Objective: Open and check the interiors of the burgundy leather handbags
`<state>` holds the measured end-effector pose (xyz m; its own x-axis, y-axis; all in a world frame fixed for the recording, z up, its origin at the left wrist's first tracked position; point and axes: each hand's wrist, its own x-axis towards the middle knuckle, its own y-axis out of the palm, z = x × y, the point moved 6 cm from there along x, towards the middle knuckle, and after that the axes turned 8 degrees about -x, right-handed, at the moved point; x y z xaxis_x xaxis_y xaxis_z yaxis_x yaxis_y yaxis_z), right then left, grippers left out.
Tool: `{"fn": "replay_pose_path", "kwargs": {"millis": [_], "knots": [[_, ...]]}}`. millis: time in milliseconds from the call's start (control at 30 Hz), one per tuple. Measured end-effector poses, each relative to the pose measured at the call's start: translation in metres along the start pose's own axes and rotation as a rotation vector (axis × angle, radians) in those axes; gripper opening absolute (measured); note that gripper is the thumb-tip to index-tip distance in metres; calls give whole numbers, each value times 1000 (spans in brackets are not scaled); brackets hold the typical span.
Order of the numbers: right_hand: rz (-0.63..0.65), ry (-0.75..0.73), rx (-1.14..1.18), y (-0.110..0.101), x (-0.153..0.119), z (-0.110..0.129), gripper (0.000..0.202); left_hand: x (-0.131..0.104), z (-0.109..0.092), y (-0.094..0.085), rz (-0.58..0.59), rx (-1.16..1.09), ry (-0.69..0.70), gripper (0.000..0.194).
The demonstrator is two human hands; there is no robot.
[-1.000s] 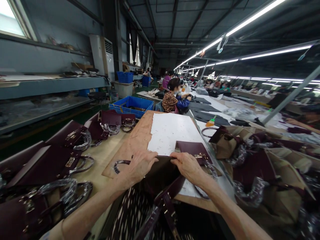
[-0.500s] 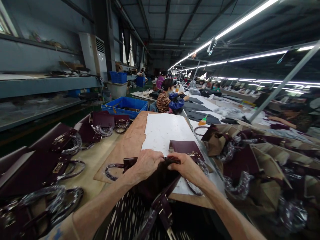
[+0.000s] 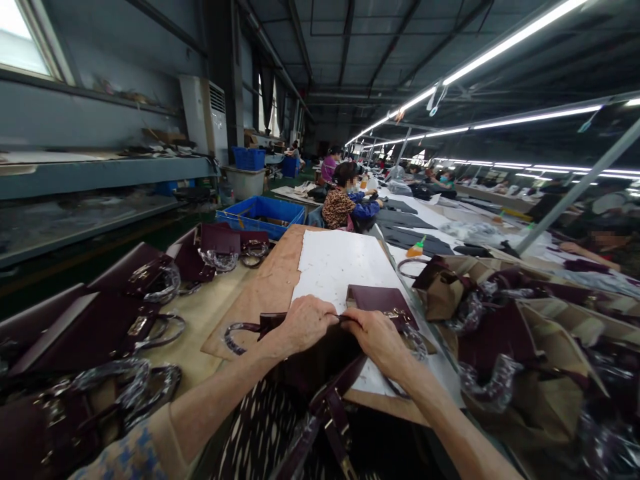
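Note:
In front of my body a dark burgundy handbag (image 3: 320,363) is held at its upper edge by both hands. My left hand (image 3: 311,321) pinches that edge from the left, fingers closed. Close beside it, my right hand (image 3: 375,333) grips the same edge with thumb and fingers together. A strap with metal fittings (image 3: 336,417) hangs from the near side towards my lap, and a plastic-wrapped handle (image 3: 237,337) sticks out on the left. Just beyond my right hand, another burgundy handbag (image 3: 380,300) with a gold-coloured clasp lies on the white sheet (image 3: 340,260).
Several finished-looking burgundy bags (image 3: 90,327) with wrapped handles lie on the left. More bags with tan insides (image 3: 540,373) crowd the right. A blue crate (image 3: 263,217) stands ahead, near a co-worker in a patterned top (image 3: 337,208). An orange glue bottle (image 3: 415,250) stands on the table beyond.
My view has turned slightly left, so the scene sits further right. Both hands keep their grip on the handbag's edge, with my fingertips now slightly closer together.

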<state>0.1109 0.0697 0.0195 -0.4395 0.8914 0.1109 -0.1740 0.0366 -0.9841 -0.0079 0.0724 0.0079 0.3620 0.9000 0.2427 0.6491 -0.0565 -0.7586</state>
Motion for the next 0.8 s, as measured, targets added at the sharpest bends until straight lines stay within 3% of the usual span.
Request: {"fn": "replay_pose_path", "kwargs": {"millis": [200, 300, 367, 500, 800], "knots": [[29, -23, -141, 5, 6, 6, 23, -9, 1, -14, 84, -86, -5, 25], [8, -15, -79, 5, 7, 1, 24, -26, 25, -31, 101, -137, -72, 25], [0, -16, -49, 5, 7, -1, 23, -40, 47, -45, 44, -183, -139, 26], [-24, 13, -49, 4, 8, 0, 24, -61, 75, -53, 7, -358, -219, 29], [-46, 58, -142, 10, 5, -2, 27, -62, 65, -58, -93, -319, -247, 28]]}}
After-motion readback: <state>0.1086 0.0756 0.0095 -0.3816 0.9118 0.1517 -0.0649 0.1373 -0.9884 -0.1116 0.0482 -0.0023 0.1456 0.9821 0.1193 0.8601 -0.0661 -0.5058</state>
